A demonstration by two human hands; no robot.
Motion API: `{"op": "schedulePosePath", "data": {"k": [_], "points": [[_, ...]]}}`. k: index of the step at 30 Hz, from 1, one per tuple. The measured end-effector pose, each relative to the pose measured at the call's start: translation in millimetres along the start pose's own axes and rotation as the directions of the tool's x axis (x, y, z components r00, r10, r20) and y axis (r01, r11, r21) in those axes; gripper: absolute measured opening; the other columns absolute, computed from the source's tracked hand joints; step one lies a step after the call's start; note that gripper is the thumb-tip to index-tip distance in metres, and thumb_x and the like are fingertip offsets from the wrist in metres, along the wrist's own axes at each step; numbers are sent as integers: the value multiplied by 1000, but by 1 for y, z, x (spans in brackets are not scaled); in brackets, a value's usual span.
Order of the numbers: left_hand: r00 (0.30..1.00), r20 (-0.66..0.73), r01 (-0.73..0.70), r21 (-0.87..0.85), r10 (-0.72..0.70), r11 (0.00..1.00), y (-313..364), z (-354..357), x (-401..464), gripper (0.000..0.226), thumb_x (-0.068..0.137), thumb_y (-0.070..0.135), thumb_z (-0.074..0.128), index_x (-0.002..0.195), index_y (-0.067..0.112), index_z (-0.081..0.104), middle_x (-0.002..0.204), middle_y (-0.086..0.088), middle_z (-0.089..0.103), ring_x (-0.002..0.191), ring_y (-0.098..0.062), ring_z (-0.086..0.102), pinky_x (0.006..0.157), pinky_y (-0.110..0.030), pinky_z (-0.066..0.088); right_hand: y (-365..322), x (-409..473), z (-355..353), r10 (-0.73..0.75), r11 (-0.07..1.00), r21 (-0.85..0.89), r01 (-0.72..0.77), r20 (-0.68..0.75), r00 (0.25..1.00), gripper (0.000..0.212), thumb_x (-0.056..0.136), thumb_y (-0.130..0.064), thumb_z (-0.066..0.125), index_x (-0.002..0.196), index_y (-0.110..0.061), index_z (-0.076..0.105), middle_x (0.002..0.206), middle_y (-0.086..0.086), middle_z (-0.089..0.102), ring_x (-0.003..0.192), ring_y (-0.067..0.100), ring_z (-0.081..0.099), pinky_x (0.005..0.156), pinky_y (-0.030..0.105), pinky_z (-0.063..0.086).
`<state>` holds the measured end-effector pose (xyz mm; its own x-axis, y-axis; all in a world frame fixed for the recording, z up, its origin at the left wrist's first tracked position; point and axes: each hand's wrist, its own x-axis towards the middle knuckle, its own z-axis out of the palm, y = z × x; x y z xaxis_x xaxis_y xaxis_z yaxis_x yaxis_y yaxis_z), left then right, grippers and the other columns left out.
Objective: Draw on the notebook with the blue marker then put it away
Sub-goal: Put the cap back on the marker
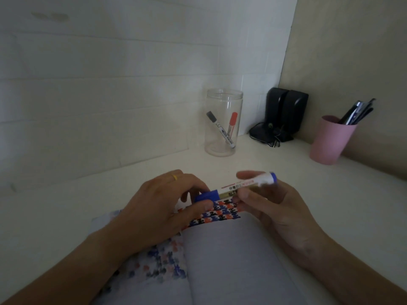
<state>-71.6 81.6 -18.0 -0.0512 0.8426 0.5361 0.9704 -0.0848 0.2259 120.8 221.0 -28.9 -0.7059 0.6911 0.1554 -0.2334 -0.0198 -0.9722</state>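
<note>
The blue marker point(239, 187) lies almost level above the open notebook point(226, 256), its blue cap pointing left. My right hand point(277, 214) grips the white barrel near the middle. My left hand point(163, 208) pinches the blue cap point(207, 196) between thumb and fingers; the cap is still on the barrel. The notebook lies open on the white desk point(66, 212), with rows of small blue, red and black shapes along the top of its right page and fainter ones on the left page. My left forearm covers part of the left page.
A clear plastic jar point(223, 123) stands behind the notebook, holding a black marker and a red marker. Two black speakers point(284, 113) with cables sit in the corner. A pink cup point(330, 139) full of pens stands at the right by the wall.
</note>
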Motion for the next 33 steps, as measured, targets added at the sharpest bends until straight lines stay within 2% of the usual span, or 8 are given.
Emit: {"op": "schedulePosePath", "data": {"k": [8,11,14,19,24,28,31,33], "points": [[999,36,37,69,-40,997,-4,-1,-3,47,94,66,27,98,35,62,84,25,56,76,2,53,65,-12,35,-2,2,7,29,993,118,-9,-165,986,21,93,-12,64,111,-7,73,105,20,77,89,26,76,75,29,63],[993,1,118,97,-119,988,-11,1,-6,43,97,59,23,101,37,59,88,23,58,80,-1,54,69,-16,37,-9,7,17,-45,997,-68,31,-215,976,18,96,-11,62,111,-11,72,101,11,80,88,21,77,73,25,62],[983,-63,182,145,-174,973,-17,-1,-6,36,98,53,27,102,37,59,90,20,60,81,-2,54,70,-18,38,-33,24,30,-269,921,-340,190,-204,941,24,95,-13,65,117,-22,62,91,1,81,85,12,76,74,24,61],[966,-116,250,173,-232,953,-22,-3,-8,36,98,52,29,107,35,59,96,17,63,88,-6,58,75,-27,47,-96,82,47,-678,656,-562,503,-148,720,30,95,-10,63,121,-19,49,89,3,77,77,10,74,69,17,57],[953,-158,290,209,-260,934,-24,-6,-7,40,98,51,30,110,29,62,99,11,65,91,-13,61,77,-34,50,-123,146,56,-825,450,-689,569,-76,560,23,96,-4,55,117,-13,49,73,-9,67,73,6,69,64,12,53],[948,-158,309,235,-277,922,-26,-6,-7,39,99,50,33,112,28,62,101,9,65,93,-14,61,78,-34,49,-116,186,50,-795,364,-812,456,-16,606,17,96,-8,53,111,-16,50,72,4,73,55,15,69,54,14,50],[950,-136,307,234,-281,922,-26,-6,-6,40,99,51,32,114,28,61,103,9,64,94,-14,61,78,-35,49,-106,205,45,-754,333,-875,351,-25,656,17,95,-7,59,109,-16,55,80,8,75,64,22,72,64,35,62],[951,-131,306,239,-281,922,-27,-5,-6,41,99,51,31,115,28,61,104,9,64,95,-14,61,79,-35,49,-101,214,43,-711,342,-893,292,-43,702,15,94,-10,63,107,-15,59,85,10,76,70,23,72,68,39,63]]}}
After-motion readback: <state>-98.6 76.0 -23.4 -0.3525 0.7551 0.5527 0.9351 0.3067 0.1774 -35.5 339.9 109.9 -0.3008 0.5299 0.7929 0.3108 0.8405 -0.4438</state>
